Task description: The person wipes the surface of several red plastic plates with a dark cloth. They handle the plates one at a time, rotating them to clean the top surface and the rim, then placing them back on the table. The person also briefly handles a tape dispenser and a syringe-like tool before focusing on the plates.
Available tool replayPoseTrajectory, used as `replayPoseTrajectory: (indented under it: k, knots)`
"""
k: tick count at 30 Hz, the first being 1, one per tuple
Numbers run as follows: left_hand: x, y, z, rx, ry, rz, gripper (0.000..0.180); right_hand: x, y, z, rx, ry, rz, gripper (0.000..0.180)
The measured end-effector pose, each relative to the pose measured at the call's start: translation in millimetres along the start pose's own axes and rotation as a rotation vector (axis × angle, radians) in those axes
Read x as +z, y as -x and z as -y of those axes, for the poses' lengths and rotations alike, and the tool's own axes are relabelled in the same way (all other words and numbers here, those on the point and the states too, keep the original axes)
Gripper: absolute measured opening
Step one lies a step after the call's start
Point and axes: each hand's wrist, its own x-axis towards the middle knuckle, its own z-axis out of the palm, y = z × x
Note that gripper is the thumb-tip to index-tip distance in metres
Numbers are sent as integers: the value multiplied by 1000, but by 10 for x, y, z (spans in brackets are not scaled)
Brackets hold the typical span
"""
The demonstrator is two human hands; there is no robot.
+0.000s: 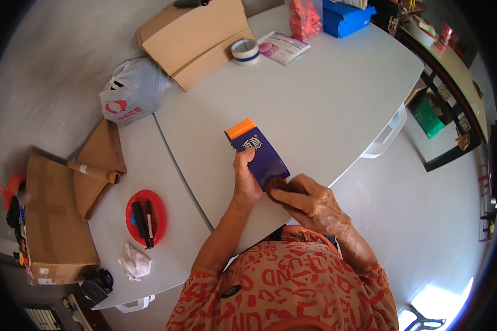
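Observation:
A dark blue box (266,159) with an orange far end and white lettering is tilted above the near part of the table. My left hand (248,179) is closed round its left side, the thumb lying on the upper face. At the box's near end, my right hand (310,203) has its fingers closed on a dark brown rounded thing (274,183). This brown thing touches or overlaps the box's near corner; its exact kind is not clear, as the fingers cover part of it.
A red plate (159,205) holding dark pen-like tools lies left, near a crumpled white cloth (134,261). Cardboard boxes (61,220) stand farther left. At the back are a plastic bag (135,88), an open carton (196,33), tape rolls (245,51), a leaflet (283,47) and a blue box (345,21).

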Motion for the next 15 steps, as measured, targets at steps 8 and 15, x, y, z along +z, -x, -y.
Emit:
replayPoseTrajectory:
  k: [8,15]
  knots:
    - [101,-13,-282,208,-41,-136,37,14,-141,-374,152,133,-212,33]
    - [230,-375,-536,301,-363,-231,42,-3,-312,-924,150,130,-165,36]
